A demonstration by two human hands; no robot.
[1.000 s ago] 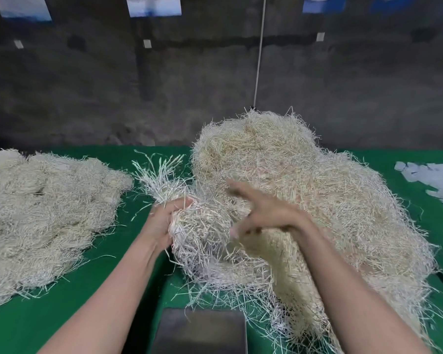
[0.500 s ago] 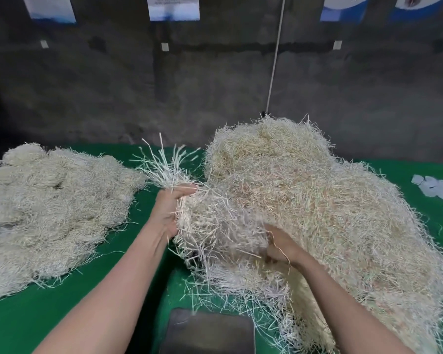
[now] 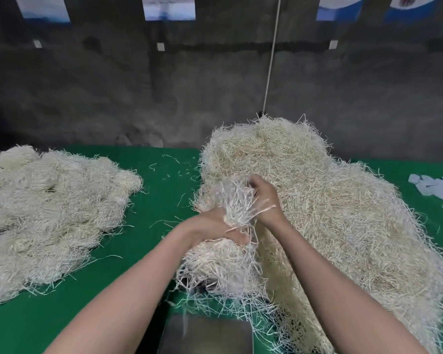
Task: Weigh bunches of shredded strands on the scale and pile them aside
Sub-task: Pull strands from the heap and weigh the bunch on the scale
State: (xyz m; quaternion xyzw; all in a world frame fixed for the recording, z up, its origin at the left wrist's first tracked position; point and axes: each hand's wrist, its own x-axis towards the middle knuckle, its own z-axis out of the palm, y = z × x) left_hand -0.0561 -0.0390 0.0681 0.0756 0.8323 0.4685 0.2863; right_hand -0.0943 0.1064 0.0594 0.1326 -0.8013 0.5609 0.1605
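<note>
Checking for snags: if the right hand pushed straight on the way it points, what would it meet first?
The right hand would likely first meet the bunch of strands, which it pinches and the left hand grips; just beyond lies the big heap, depth unclear.

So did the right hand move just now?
Yes. The right hand has gone up and away from the scale pan, from low on the big heap to the top of the bunch the left hand grips.
</note>
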